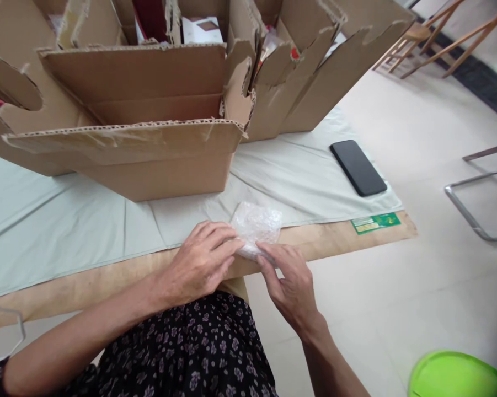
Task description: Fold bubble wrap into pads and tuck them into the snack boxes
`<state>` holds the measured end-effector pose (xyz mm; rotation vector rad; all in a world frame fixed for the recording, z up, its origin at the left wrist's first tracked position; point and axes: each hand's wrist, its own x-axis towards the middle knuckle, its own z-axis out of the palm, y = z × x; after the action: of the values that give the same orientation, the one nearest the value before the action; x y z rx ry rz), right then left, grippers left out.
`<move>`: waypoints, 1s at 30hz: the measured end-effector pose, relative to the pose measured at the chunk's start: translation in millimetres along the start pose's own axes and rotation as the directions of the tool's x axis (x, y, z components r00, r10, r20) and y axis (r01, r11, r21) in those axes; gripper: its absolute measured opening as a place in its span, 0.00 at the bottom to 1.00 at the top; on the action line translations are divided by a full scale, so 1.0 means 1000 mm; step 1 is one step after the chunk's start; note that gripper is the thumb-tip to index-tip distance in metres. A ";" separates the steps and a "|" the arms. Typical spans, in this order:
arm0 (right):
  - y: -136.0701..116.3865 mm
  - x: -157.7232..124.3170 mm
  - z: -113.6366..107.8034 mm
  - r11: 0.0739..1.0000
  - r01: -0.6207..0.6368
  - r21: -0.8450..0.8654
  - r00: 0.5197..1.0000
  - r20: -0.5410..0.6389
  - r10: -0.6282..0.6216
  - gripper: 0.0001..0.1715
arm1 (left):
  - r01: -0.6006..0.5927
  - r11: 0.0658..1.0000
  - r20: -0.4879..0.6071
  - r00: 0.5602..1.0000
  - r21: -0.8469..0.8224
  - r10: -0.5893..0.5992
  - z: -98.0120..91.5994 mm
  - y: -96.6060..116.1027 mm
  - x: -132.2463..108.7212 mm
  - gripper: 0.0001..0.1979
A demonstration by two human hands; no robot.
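A small piece of clear plastic wrap (257, 219), crinkled and shiny like bubble wrap, lies at the front edge of the cloth-covered table. My left hand (209, 256) rests on its left side, fingers together and fingertips on the film. On the right, my right hand (287, 275) pinches the near edge of the wrap between thumb and fingers. The near edge looks folded or rolled. Whether anything is inside the wrap I cannot tell.
Open cardboard boxes (182, 165) stand along the back of the table. A black phone (358, 167) and a green card (375, 223) lie to the right. Wooden chairs (417, 34), a metal frame (463, 207) and a bright green round object (455, 375) are beyond the table.
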<state>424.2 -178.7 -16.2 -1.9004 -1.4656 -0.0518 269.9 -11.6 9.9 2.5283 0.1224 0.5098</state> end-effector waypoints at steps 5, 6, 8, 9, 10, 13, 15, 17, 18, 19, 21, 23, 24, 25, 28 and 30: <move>0.001 -0.002 -0.007 0.992 -0.012 -0.127 0.995 -0.096 0.000 0.18 | 0.109 0.994 0.048 0.993 0.006 -0.109 0.011 -0.012 0.019 0.13; 0.001 -0.002 -0.007 0.989 0.004 -0.151 0.996 -0.086 -0.017 0.19 | 0.123 0.991 0.054 0.991 0.045 -0.125 0.013 -0.015 0.023 0.13; 0.004 -0.001 -0.006 0.983 0.048 -0.178 0.998 -0.019 -0.053 0.20 | 0.149 0.982 0.046 0.987 0.117 -0.155 0.016 -0.019 0.030 0.12; 0.006 0.000 -0.005 0.981 0.063 -0.184 0.998 0.016 -0.061 0.19 | 0.164 0.977 0.028 0.985 0.138 -0.169 0.016 -0.020 0.031 0.12; 0.008 0.002 -0.003 0.981 0.064 -0.185 0.998 0.036 -0.059 0.18 | 0.183 0.973 0.000 0.983 0.139 -0.185 0.015 -0.019 0.030 0.11; 0.014 0.008 0.000 0.991 0.000 -0.137 1.000 -0.027 -0.004 0.14 | 0.301 0.952 -0.127 0.944 -0.050 -0.304 0.007 -0.008 0.020 0.11; 0.013 0.012 0.000 0.995 -0.086 -0.047 0.992 -0.095 0.082 0.12 | 0.453 0.832 -0.101 0.857 -0.320 -0.506 0.001 0.005 0.009 0.12; 0.006 0.013 -0.002 0.976 -0.199 0.085 0.971 -0.121 0.208 0.11 | 0.587 0.564 0.081 0.731 -0.581 -0.677 -0.002 0.019 0.000 0.14; 0.001 0.012 -0.002 0.953 -0.253 0.165 0.956 -0.107 0.272 0.10 | 0.613 0.412 0.191 0.684 -0.674 -0.704 -0.001 0.025 -0.003 0.17; -0.004 0.011 -0.002 0.922 -0.297 0.248 0.944 -0.071 0.323 0.10 | 0.608 0.278 0.280 0.661 -0.744 -0.696 0.001 0.029 -0.004 0.20; -0.013 0.007 -0.002 0.856 -0.346 0.386 0.932 0.033 0.362 0.09 | 0.537 0.105 0.351 0.674 -0.837 -0.650 0.006 0.036 -0.003 0.22; -0.017 0.003 -0.002 0.838 -0.337 0.429 0.938 0.083 0.335 0.09 | 0.473 0.055 0.333 0.693 -0.879 -0.639 0.009 0.038 0.000 0.19; -0.016 0.002 -0.004 0.850 -0.317 0.420 0.946 0.076 0.315 0.09 | 0.470 0.078 0.313 0.694 -0.879 -0.649 0.008 0.039 0.001 0.16; -0.014 0.001 -0.006 0.866 -0.293 0.404 0.954 0.065 0.292 0.12 | 0.485 0.138 0.287 0.698 -0.864 -0.656 0.007 0.039 0.002 0.14; -0.005 0.006 -0.021 0.877 -0.243 0.414 0.968 0.162 0.192 0.35 | 0.486 0.473 0.162 0.803 -0.735 -0.573 0.002 0.040 0.000 0.11; -0.002 0.016 -0.032 0.880 -0.208 0.427 0.953 0.291 0.084 0.49 | 0.388 0.666 0.086 0.894 -0.637 -0.439 0.000 0.041 -0.004 0.15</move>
<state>439.8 -182.9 15.4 -1.6606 -1.3456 0.5920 265.5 -46.9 30.2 1.7218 0.4632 0.3715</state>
